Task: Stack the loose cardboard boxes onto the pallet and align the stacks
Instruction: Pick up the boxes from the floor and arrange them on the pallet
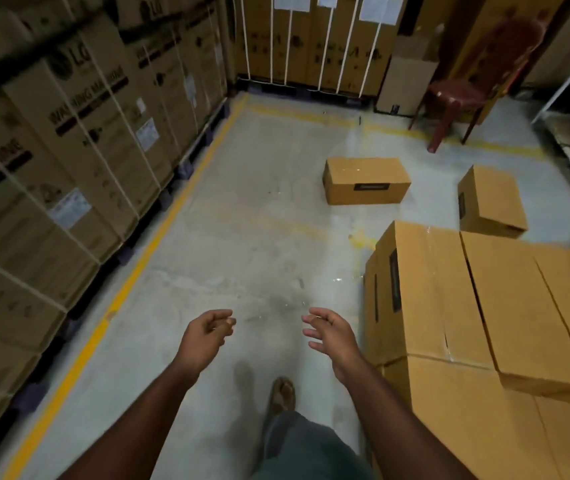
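Cardboard stack (484, 306) at right, 2 tiers, top boxes skewed; pallet not visible. Loose boxes: long box (366, 181) mid-floor, small box (491, 202) near stack, both apart. Left hand (207, 332) & right hand (332, 332) empty, fingers loosely curled, likely readying for pickup.

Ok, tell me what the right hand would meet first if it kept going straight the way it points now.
The right hand holds nothing, and its fingers point forward and a little left over bare floor. The path looks free; the long loose box lies ahead, slightly right of that line. Depth is hard to judge here.
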Motion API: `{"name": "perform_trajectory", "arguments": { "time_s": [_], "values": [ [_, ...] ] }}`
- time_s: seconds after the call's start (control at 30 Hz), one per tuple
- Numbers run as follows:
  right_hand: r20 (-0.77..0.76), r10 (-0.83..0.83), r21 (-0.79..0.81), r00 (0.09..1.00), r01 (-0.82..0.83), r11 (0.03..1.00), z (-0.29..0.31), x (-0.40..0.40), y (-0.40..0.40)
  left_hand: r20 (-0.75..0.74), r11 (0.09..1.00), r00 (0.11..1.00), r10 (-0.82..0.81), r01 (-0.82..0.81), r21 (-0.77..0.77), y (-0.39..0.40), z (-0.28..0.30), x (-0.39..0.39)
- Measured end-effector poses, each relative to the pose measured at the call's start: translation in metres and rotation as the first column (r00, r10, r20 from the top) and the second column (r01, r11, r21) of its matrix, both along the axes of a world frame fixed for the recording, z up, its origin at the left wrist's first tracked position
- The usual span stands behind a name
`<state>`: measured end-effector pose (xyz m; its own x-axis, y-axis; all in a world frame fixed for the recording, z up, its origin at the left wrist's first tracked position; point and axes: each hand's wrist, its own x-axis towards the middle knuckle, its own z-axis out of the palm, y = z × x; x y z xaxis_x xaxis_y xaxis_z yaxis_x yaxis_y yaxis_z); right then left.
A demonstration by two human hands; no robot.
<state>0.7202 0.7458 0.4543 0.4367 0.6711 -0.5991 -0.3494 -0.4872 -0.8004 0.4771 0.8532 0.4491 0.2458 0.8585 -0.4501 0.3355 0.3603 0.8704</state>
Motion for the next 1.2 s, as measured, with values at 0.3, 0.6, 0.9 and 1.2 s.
{"name": "perform_trajectory", "arguments": {
  "time_s": [0.3, 0.6, 0.9, 1.2],
  "values": [
    [0.031, -0.003, 0.037, 1.000, 0.002, 0.999, 0.042, 0.132, 0.252, 0.007, 0.997, 0.997, -0.073, 0.073, 0.036, 0.253, 0.035, 0.147],
    [0.016, -0.140, -0.013, 0.990, 0.141, 0.990, -0.003, 0.261, 0.469, -0.085, 0.966, 0.963, -0.255, 0.258, 0.023, 0.511, -0.015, 0.300],
    [-0.019, -0.442, -0.002, 0.897, 0.442, 0.897, 0.014, 0.435, 0.635, -0.098, 0.852, 0.848, -0.521, 0.524, -0.001, 0.732, 0.011, 0.535],
    [-0.148, -0.568, -0.112, 0.809, 0.557, 0.823, -0.121, 0.659, 0.811, -0.304, 0.698, 0.658, -0.689, 0.715, -0.035, 0.888, -0.103, 0.815]
  ]
}}
